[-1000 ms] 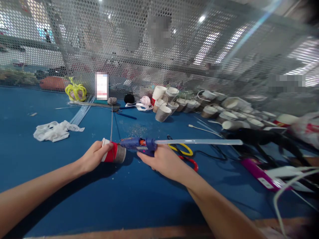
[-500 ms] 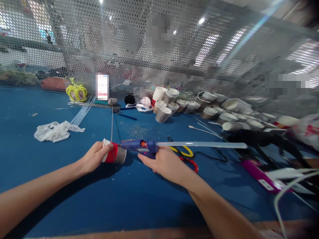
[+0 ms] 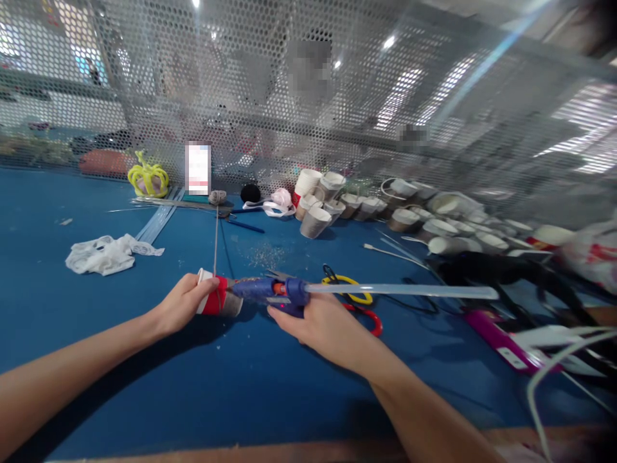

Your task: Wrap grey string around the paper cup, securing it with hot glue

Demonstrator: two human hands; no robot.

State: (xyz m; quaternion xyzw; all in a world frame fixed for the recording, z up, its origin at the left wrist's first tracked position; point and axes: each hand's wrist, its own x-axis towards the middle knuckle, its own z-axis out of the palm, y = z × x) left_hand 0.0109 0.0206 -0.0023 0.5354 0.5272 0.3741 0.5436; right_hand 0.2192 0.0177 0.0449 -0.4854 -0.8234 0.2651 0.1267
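Observation:
My left hand (image 3: pixel 180 302) is closed round a paper cup (image 3: pixel 211 303) that lies on its side, its white rim toward the left. The cup is red in the middle, and grey yarn wraps its right end. From the cup a strand of yarn (image 3: pixel 216 241) runs taut up to a small grey yarn ball (image 3: pixel 218 197). My right hand (image 3: pixel 325 321) grips a blue hot glue gun (image 3: pixel 270 290), its nozzle at the cup's red band; I cannot tell whether it touches. A long clear glue stick (image 3: pixel 409 292) sticks out of the gun's back.
Scissors with yellow and red handles (image 3: pixel 375 321) lie just behind my right hand. Several grey-wrapped cups (image 3: pixel 315 222) stand at the back right. Crumpled white plastic (image 3: pixel 103 256), clear glue sticks (image 3: pixel 159 218) and a lit phone (image 3: pixel 198 168) are to the left. A purple power strip (image 3: pixel 506 341) lies right.
The glue gun and my right hand have shifted slightly right and down, and the nozzle now sits over the cup's red band. My left hand and the cup have hardly moved.

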